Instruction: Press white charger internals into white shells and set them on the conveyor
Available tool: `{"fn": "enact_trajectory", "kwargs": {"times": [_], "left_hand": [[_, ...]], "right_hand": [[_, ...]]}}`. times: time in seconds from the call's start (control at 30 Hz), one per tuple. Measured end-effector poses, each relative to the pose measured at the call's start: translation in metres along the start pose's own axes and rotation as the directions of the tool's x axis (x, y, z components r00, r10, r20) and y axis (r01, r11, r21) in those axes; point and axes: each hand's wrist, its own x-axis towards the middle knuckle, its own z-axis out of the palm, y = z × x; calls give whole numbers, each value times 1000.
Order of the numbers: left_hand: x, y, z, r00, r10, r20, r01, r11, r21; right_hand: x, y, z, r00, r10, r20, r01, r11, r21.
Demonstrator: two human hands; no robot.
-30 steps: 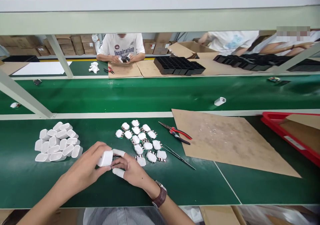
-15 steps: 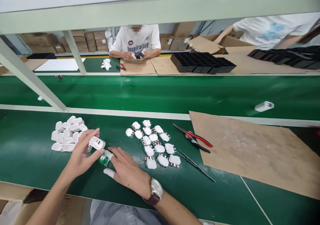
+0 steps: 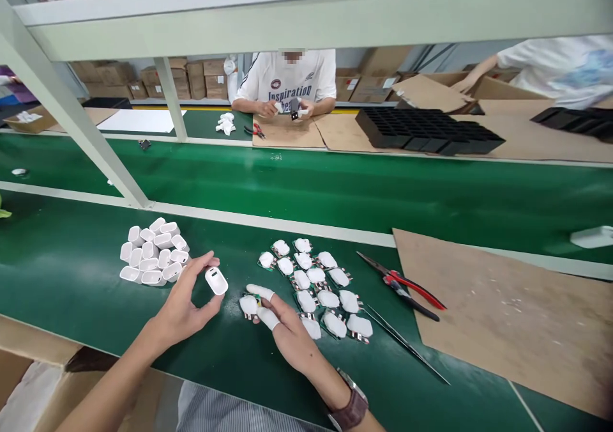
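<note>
White shell [image 3: 218,282] being clasped by the left hand [image 3: 182,309]
A white-topped circuit board [image 3: 249,305] is being pinched by the right hand [image 3: 288,334].

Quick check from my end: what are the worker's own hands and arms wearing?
The right hand has white finger covers on two digits, and its wrist carries a watch with a dark brown strap and a metallic case edge. The left hand shows no covers, watch or glove. No sleeves are visible on either forearm.
</note>
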Motion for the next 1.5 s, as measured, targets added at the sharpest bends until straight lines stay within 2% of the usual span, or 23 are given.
{"fn": "enact_trajectory", "kwargs": {"times": [0.1,0.17,0.23,0.3,0.4,0.53,0.6,0.7,0.8,0.87,0.97,1.1,1.5], "left_hand": [[3,1,-1,995,-47,86,28,977,213],[4,0,-2,986,-33,160,-36,912,409],[6,0,-3,972,-7,236,-109,874,473],[9,1,-3,957,-15,290,-107,909,402],[17,-1,-1,948,-50,315,-24,974,225],[23,-15,10,935,-69,349,55,997,48],[20,-24,19,925,-67,373,75,997,-8],[10,-34,32,916,-54,398,93,992,-80],[1,-39,39,906,-61,418,107,990,-87],[-4,-40,40,903,-70,424,112,991,-76],[-7,-41,41,905,-74,419,117,990,-76],[-8,-37,41,898,-61,435,104,992,-76],[-8,-37,43,902,23,432,31,993,-117]], "right_hand": [[0,-7,3,998,52,38,-60,968,242],[-2,-10,3,995,96,23,-98,934,344],[-5,-11,1,992,124,-8,-112,920,376],[-8,-11,-3,990,138,-32,-117,922,370],[-10,-11,-6,990,131,-44,-109,935,336],[-10,-7,-6,997,53,-58,-32,950,310],[-11,-1,-7,989,-26,-148,61,969,239],[-16,6,-11,944,-186,-273,178,983,-54],[-20,4,-15,920,-323,-220,227,900,-373],[-20,0,-15,905,-402,-141,295,830,-473],[-17,-5,-13,878,-478,-40,391,761,-517],[-14,-7,-11,866,-498,52,440,706,-555],[-10,-17,-12,863,-475,175,453,571,-685]]}}
